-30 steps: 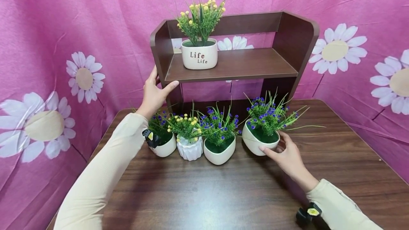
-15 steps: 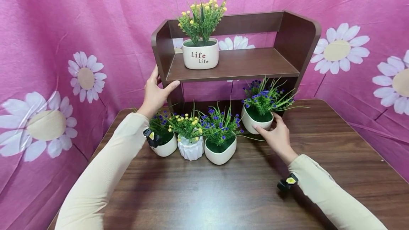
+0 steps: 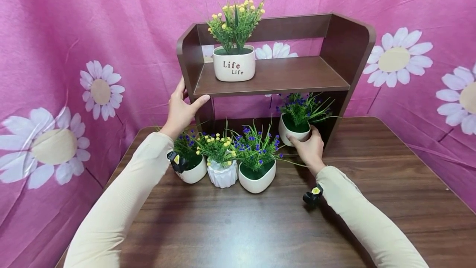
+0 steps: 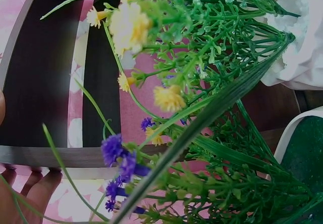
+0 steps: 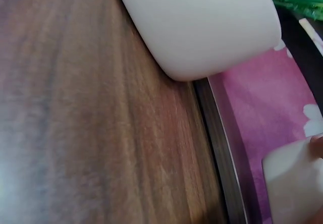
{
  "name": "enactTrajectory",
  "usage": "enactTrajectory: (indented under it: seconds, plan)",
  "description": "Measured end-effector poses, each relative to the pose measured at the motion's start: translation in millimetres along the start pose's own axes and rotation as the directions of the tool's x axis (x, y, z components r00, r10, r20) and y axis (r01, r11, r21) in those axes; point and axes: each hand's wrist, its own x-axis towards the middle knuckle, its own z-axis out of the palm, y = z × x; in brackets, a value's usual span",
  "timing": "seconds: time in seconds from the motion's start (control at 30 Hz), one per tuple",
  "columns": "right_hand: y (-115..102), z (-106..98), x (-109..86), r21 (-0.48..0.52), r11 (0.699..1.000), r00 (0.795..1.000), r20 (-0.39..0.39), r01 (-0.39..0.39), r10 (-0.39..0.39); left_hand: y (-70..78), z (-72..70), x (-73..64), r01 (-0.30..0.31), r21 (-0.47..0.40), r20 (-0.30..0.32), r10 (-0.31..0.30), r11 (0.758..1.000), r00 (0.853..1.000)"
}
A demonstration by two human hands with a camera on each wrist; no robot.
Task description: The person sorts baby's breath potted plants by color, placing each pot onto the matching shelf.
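My right hand (image 3: 311,149) grips a white flowerpot (image 3: 289,135) with purple flowers, thumb on its front. The pot is in the right part of the dark brown shelf's lower opening, under the upper board; in the right wrist view the held pot (image 5: 290,181) appears at the lower right, tilt unclear. At the left side panel of the shelf (image 3: 267,74), my left hand (image 3: 181,110) holds on, thumb at the front edge and fingers (image 4: 40,191) behind the panel. A white "Life Life" pot (image 3: 234,69) with yellow flowers stands upright on the upper board.
In front of the shelf on the wooden table (image 3: 238,226) stand a white pot (image 3: 191,173) with purple flowers, a ribbed white pot (image 3: 223,175) with yellow flowers, and another white purple-flowered pot (image 3: 257,182). Behind hangs a pink curtain (image 3: 141,20) with daisies.
My right hand has carried the purple-flowered pot from the table's right side back and slightly left, into the shelf's lower opening. The left hand stays on the shelf.
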Motion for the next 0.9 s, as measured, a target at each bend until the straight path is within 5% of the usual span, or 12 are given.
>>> enactTrajectory:
  seconds: [0.57, 0.9]
  plan:
    - [15, 15, 10.0, -0.026, 0.997, 0.997, -0.029, -0.079, 0.078, -0.2, 1.4, -0.9, 0.010, -0.001, 0.001, -0.010, 1.000, 1.000]
    - [18, 15, 11.7, -0.019, 0.998, 0.999, 0.008, -0.054, 0.054, 0.5, 1.2, -0.4, 0.035, 0.010, -0.004, -0.035, 0.999, 0.999]
